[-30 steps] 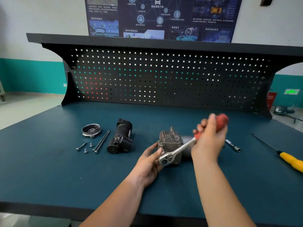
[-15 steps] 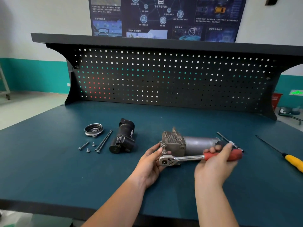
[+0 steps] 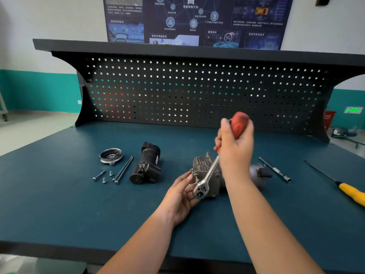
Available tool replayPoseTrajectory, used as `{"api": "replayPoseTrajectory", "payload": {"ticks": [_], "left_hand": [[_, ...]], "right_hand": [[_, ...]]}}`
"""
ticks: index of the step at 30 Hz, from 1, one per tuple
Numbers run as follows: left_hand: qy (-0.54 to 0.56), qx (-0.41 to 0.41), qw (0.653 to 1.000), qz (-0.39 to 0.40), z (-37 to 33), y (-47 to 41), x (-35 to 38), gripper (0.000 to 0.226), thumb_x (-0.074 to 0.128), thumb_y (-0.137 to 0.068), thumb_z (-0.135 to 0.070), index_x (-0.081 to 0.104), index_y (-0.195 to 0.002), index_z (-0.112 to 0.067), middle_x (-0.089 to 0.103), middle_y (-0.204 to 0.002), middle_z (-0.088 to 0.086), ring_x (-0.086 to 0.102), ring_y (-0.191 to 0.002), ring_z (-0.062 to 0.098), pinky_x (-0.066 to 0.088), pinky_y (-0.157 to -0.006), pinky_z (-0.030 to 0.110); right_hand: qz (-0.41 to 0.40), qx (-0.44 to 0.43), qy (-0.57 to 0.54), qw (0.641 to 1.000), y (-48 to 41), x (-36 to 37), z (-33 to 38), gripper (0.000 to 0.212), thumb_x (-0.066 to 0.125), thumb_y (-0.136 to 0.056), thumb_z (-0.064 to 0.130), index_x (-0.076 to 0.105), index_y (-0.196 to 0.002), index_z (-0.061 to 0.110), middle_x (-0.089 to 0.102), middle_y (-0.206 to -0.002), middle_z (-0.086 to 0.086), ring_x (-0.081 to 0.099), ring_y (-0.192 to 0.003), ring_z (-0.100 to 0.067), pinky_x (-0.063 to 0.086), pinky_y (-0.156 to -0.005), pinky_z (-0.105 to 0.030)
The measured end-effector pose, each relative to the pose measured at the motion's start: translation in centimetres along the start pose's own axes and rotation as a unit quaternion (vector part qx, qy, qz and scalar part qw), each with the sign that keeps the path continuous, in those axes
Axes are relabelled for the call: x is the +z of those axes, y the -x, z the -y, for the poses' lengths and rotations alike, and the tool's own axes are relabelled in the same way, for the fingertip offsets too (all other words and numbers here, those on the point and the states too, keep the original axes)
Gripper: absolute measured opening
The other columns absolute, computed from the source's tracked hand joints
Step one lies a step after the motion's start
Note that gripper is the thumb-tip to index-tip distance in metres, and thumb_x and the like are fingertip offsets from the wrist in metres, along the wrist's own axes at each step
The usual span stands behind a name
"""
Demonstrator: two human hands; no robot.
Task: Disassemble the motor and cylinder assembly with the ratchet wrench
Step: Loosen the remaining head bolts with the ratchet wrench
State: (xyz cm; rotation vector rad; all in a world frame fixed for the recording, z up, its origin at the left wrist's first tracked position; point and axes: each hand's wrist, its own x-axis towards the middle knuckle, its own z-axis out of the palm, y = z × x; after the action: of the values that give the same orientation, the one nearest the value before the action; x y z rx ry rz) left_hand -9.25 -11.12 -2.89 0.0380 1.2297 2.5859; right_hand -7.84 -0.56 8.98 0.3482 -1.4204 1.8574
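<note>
One more loosening stroke is judged made: the ratchet wrench (image 3: 208,174), clenched in the right grip (image 3: 236,147), has been swung upright while the assembly (image 3: 201,163) is steadied by the open-palmed left grip (image 3: 179,198).

Location type: technical workshop or training bay.

Indicators:
- A worktop (image 3: 59,204) with a dark teal surface, backed by a black perforated tool panel (image 3: 197,91) that carries a top shelf (image 3: 177,48).
- Tools and removed hardware at the worktop: a ratchet wrench (image 3: 207,175), a yellow-handled screwdriver (image 3: 351,192), loose bolts (image 3: 122,170) and a round metal cover (image 3: 111,156).
- A wall poster (image 3: 197,18) behind the shelf shows a car icon, network diagrams and a "5G" mark.
- The walls (image 3: 39,89) are white above a teal band.
</note>
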Motion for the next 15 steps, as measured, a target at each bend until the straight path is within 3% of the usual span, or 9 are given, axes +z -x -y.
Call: {"api": "replayPoseTrajectory", "payload": {"ticks": [7, 11, 15], "left_hand": [[-0.025, -0.008, 1.000, 0.009, 0.0, -0.2, 0.1, 0.045, 0.031, -0.088, 0.005, 0.054, -0.116, -0.022, 0.073, -0.082, 0.011, 0.071, -0.067, 0.022, 0.057, -0.057, 0.028], [-0.029, -0.004, 1.000, 0.012, 0.0, -0.2, 0.2, 0.047, 0.029, -0.087, 0.005, 0.054, -0.114, -0.025, 0.073, -0.085, 0.013, 0.071, -0.070, 0.023, 0.056, -0.058, 0.029], [-0.015, -0.003, 1.000, 0.017, -0.1, -0.1, 0.2, 0.044, 0.029, -0.086, 0.000, 0.054, -0.117, -0.020, 0.059, -0.077, 0.013, 0.064, -0.058, 0.021, 0.055, -0.054, 0.029]], "right_hand": [[0.167, 0.032, 0.073, 0.983, -1.7, 2.2, 0.8, 0.013, 0.055, -0.095, 0.016, 0.045, -0.087, 0.019, 0.045, -0.062, 0.002, 0.043, -0.045, -0.006, 0.041, -0.044, -0.021], [0.163, 0.056, 0.033, 0.984, -1.5, 1.7, 0.7, 0.011, 0.056, -0.095, 0.015, 0.048, -0.091, 0.022, 0.059, -0.059, 0.009, 0.052, -0.047, -0.006, 0.048, -0.048, -0.022], [0.124, 0.065, -0.033, 0.990, -0.6, 0.0, 0.5, 0.016, 0.054, -0.093, 0.007, 0.048, -0.093, 0.022, 0.048, -0.056, 0.010, 0.042, -0.044, -0.006, 0.039, -0.043, -0.021]]}}
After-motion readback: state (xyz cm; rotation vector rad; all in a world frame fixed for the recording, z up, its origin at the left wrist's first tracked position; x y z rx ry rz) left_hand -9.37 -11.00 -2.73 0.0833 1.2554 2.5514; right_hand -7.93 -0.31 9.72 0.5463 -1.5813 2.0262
